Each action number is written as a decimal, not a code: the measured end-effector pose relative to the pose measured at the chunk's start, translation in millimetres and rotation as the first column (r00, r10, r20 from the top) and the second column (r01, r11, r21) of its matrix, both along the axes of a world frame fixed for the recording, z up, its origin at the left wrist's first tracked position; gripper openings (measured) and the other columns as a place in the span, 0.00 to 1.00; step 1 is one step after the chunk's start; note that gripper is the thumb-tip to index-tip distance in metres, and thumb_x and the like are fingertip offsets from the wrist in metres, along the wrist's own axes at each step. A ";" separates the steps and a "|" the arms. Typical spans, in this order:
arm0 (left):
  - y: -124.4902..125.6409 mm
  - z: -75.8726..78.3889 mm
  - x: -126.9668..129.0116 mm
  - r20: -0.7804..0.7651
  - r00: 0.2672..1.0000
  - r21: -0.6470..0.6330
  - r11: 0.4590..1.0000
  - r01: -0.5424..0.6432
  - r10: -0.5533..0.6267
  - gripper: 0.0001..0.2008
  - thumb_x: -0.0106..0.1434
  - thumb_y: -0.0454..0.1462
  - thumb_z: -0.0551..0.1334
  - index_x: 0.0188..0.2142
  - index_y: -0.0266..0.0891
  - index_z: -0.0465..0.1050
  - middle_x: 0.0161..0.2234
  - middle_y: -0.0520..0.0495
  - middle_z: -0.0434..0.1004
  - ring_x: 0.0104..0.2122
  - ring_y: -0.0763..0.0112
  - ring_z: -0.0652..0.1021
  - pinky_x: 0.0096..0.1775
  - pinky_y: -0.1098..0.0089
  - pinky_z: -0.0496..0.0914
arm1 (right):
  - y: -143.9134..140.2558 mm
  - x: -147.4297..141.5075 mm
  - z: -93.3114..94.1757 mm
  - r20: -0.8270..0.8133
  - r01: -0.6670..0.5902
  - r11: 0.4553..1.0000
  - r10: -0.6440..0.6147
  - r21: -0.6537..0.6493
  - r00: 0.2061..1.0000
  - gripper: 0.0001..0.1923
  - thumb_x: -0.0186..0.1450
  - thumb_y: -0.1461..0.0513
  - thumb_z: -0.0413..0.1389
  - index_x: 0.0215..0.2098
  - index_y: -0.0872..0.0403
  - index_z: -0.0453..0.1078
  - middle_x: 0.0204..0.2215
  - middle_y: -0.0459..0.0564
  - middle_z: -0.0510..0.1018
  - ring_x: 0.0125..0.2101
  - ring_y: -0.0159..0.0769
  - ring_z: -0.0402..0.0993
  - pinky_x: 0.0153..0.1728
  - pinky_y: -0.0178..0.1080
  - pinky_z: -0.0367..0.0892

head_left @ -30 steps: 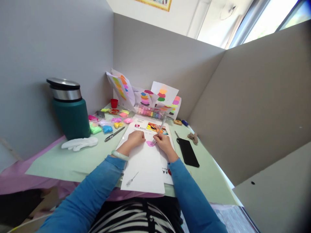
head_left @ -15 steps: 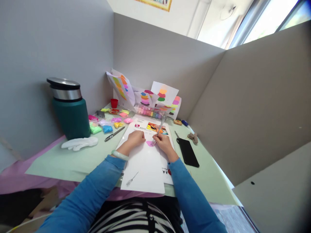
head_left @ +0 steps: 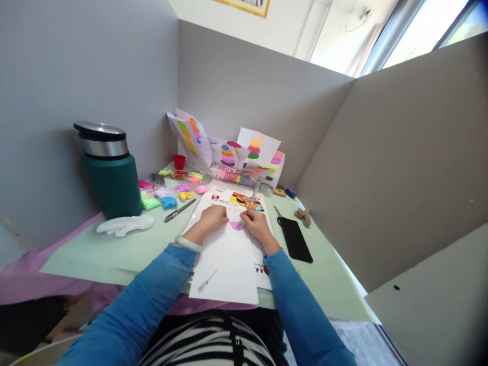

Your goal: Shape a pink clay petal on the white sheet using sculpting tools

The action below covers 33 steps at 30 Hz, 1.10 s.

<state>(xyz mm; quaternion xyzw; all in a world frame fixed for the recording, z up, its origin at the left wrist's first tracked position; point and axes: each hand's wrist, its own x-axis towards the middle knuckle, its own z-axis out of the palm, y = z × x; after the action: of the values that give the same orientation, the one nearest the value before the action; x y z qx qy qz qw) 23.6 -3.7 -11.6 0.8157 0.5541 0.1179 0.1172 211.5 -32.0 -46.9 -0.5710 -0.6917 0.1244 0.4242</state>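
My right hand [head_left: 256, 223] grips a metal fork [head_left: 251, 200], its handle pointing up and away. The fork's tines rest on or just over a flat pink patch, apparently clay [head_left: 234, 225], on a white sheet of paper [head_left: 229, 269]. On the left side of the sheet lies my left hand [head_left: 214, 217], its fingers curled closed beside the pink patch; whatever they may hold is hidden. A small pencil-like drawing of a broom [head_left: 207, 281] shows near the sheet's lower edge. Under the sheet is a printed pad [head_left: 229, 195] with a colourful picture.
Left stand a green bottle [head_left: 112, 185], a white glove [head_left: 125, 225], a pen [head_left: 180, 210] and several coloured clay packets [head_left: 169, 202]. A black phone-like slab [head_left: 295, 240] and a brown lump [head_left: 303, 217] lie right. Painted papers [head_left: 259, 150] lean behind. Grey partitions [head_left: 251, 86] enclose the table.
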 end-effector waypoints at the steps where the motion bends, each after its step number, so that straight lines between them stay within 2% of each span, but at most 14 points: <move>1: 0.5 -0.5 0.0 0.001 1.000 0.000 1.000 0.000 0.000 0.11 0.55 0.39 0.58 0.34 0.41 0.76 0.37 0.44 0.80 0.37 0.63 0.77 0.34 0.71 0.67 | 0.0 0.1 -0.2 0.000 0.001 1.000 -0.001 0.000 1.000 0.09 0.59 0.58 0.53 0.27 0.54 0.73 0.21 0.44 0.74 0.25 0.32 0.69 0.28 0.34 0.59; 28: 0.1 -0.6 -0.7 0.000 1.000 0.005 1.000 0.020 -0.020 0.11 0.55 0.39 0.58 0.35 0.41 0.76 0.38 0.44 0.79 0.37 0.63 0.77 0.35 0.70 0.68 | -0.8 -2.2 2.2 0.029 0.017 1.000 -0.017 -0.020 0.999 0.09 0.59 0.59 0.53 0.27 0.55 0.73 0.22 0.45 0.75 0.25 0.32 0.69 0.29 0.33 0.59; 33: 0.9 -2.6 -0.4 0.003 1.000 0.013 1.000 0.010 -0.010 0.11 0.55 0.39 0.58 0.35 0.41 0.76 0.38 0.44 0.80 0.37 0.63 0.77 0.35 0.70 0.68 | 1.4 -0.7 1.0 0.044 0.063 0.997 -0.060 -0.052 0.997 0.09 0.59 0.59 0.52 0.28 0.54 0.73 0.23 0.45 0.75 0.26 0.33 0.70 0.30 0.33 0.59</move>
<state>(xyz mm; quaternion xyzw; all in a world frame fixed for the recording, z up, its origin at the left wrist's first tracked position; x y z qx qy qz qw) 23.1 -2.8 -14.2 0.8190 0.5491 0.1219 0.1133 210.8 -30.7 -45.8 -0.6056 -0.6792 0.1175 0.3977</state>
